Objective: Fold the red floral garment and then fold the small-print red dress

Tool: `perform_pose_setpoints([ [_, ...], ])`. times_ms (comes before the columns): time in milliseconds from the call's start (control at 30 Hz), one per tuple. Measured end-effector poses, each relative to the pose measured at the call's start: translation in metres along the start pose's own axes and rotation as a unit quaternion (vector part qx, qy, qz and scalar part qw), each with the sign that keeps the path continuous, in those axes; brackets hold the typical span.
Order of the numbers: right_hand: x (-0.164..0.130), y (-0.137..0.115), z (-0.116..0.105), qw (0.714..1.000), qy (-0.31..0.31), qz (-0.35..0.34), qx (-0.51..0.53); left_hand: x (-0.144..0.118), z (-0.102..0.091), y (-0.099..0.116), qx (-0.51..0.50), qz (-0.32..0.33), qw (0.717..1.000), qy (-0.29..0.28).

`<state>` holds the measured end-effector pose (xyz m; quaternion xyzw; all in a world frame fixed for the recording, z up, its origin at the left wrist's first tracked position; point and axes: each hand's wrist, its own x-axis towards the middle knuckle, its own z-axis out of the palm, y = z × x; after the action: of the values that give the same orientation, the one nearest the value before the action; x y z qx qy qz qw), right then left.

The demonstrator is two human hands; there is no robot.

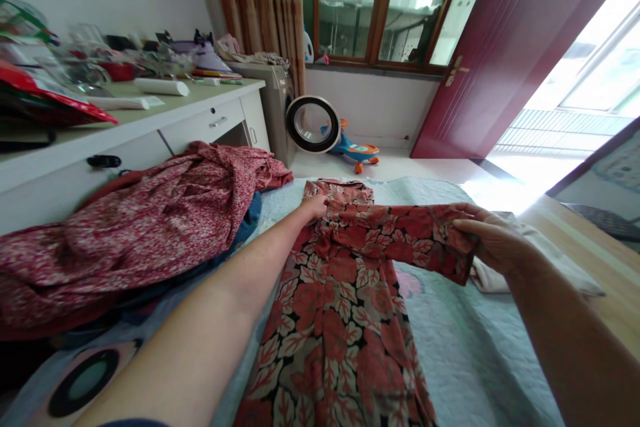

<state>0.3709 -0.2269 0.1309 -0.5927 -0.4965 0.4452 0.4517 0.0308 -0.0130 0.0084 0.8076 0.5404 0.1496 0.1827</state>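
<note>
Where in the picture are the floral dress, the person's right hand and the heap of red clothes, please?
floral dress (345, 293), head view, on the middle of its front panel.
right hand (493, 240), head view, on the back of the hand gripping the sleeve end.
heap of red clothes (150, 220), head view, on its crumpled top.
</note>
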Motion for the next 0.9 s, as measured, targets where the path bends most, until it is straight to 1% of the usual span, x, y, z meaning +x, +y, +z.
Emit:
perform_pose_setpoints([
  [67,-0.005,-0.011,0.014,0.999,-0.007,-0.008,0.03,-0.003,-0.007,0.003,-0.061,-0.031,0.998,0.013],
  [200,-0.018,-0.034,0.049,0.993,-0.076,-0.034,0.081,-0.02,-0.022,0.011,-0.196,-0.09,0.976,0.037],
  [300,-0.032,-0.048,0.083,0.982,-0.129,-0.057,0.125,-0.036,-0.029,0.018,-0.304,-0.145,0.942,0.015],
  [367,-0.043,-0.052,0.107,0.979,-0.158,-0.054,0.115,-0.047,-0.033,0.021,-0.374,-0.183,0.909,-0.015],
  [500,-0.068,-0.046,0.155,0.972,-0.218,-0.088,0.013,-0.07,-0.041,0.023,-0.481,-0.236,0.842,-0.069],
  [567,-0.081,-0.04,0.174,0.961,-0.242,-0.115,-0.064,-0.083,-0.045,0.025,-0.516,-0.247,0.816,-0.086],
  [600,-0.088,-0.036,0.183,0.956,-0.237,-0.139,-0.103,-0.09,-0.046,0.026,-0.529,-0.248,0.806,-0.092],
  [700,-0.105,-0.029,0.201,0.933,-0.242,-0.186,-0.19,-0.118,-0.048,0.03,-0.558,-0.238,0.789,-0.103],
  [767,-0.112,-0.025,0.21,0.921,-0.254,-0.195,-0.222,-0.14,-0.048,0.034,-0.568,-0.228,0.784,-0.103],
  [900,-0.121,-0.017,0.225,0.902,-0.257,-0.202,-0.28,-0.194,-0.049,0.043,-0.59,-0.201,0.778,-0.081],
])
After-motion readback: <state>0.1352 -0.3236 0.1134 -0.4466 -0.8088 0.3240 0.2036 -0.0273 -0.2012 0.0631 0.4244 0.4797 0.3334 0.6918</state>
